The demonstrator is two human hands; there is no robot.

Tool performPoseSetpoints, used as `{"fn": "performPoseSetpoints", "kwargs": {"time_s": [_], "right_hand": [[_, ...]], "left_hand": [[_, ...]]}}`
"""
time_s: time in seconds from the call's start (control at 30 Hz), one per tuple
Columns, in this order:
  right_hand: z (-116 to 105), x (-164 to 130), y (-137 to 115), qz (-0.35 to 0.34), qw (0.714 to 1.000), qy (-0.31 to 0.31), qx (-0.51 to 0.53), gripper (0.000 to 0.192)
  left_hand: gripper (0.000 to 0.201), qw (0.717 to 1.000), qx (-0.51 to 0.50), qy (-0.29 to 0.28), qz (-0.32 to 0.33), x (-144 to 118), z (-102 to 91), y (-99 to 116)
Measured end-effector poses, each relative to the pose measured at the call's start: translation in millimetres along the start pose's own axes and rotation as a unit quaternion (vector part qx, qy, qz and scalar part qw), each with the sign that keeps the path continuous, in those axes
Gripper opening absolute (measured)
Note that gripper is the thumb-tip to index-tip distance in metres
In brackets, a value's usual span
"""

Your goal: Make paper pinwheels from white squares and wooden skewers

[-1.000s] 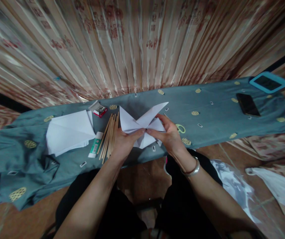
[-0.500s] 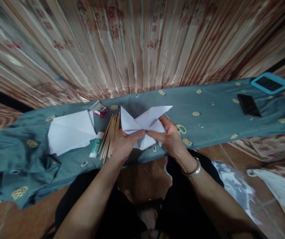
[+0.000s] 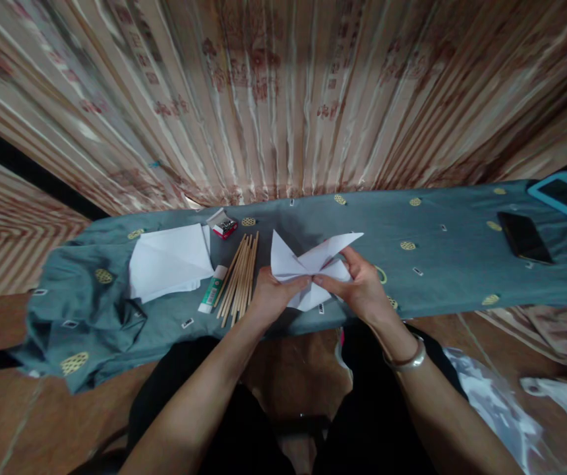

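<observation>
Before a striped curtain, a table draped in grey-blue cloth holds craft supplies. The left hand and right hand pinch a folded white paper between them, fingertips meeting at its centre. Wooden sticks, a glue stick and stacked paper sheets lie left of the left hand; a dark phone lies well right of the right hand.

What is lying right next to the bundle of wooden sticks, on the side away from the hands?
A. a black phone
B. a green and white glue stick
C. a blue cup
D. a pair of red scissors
B: the green and white glue stick lies on the cloth just beside the wooden sticks, on the side away from the left hand and right hand, which pinch the folded white paper.
</observation>
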State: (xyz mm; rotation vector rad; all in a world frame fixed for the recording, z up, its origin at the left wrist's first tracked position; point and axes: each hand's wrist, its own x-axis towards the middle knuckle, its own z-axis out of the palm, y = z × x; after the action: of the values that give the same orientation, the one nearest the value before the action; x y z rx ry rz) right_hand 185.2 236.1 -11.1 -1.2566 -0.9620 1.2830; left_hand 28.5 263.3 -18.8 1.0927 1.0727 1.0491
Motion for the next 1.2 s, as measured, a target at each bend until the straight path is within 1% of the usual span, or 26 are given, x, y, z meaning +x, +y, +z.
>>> {"fn": "performPoseSetpoints", "kwargs": {"time_s": [0.1,0.23,0.43,0.63,0.77,0.83,1.03,1.1,1.17,1.2], "right_hand": [[-2,-2,1,0.018,1.000,-0.001,-0.005,0.059],[-2,-6,5,0.023,0.999,0.000,-0.027,0.058],[-1,-10,10,0.008,0.998,-0.012,-0.061,0.054],[-1,-10,15,0.014,0.996,-0.021,-0.091,0.054],[-3,-7,16,-0.003,0.995,0.011,-0.095,0.057],[-6,-4,14,-0.013,0.994,0.034,-0.099,0.056],[-19,-2,9,-0.039,0.985,0.084,-0.146,0.047],[-21,-2,10,-0.041,0.982,0.088,-0.164,0.046],[-23,-2,11,-0.039,0.979,0.089,-0.180,0.046],[-24,-2,11,-0.038,0.978,0.092,-0.185,0.046]], "left_hand": [[0.023,0.999,0.010,-0.013,-0.029,-3,-1.5,-1],[0.020,0.998,0.022,-0.034,-0.044,-7,-3.5,-3],[0.023,0.997,0.011,-0.023,-0.069,-11,-7.6,-13],[0.033,0.995,-0.053,-0.048,-0.064,-15,-12.3,-26],[0.045,0.990,-0.104,-0.075,-0.057,-14,-15.7,-28],[0.049,0.990,-0.108,-0.076,-0.049,-13,-20.5,-27],[0.053,0.997,-0.054,-0.042,-0.036,-15,-44.4,-29],[0.049,0.998,-0.027,-0.039,-0.030,-16,-53.4,-29],[0.039,0.999,0.015,-0.029,-0.013,-14,-64.6,-27],[0.033,0.999,0.042,-0.015,0.002,-13,-71.5,-25]]}}
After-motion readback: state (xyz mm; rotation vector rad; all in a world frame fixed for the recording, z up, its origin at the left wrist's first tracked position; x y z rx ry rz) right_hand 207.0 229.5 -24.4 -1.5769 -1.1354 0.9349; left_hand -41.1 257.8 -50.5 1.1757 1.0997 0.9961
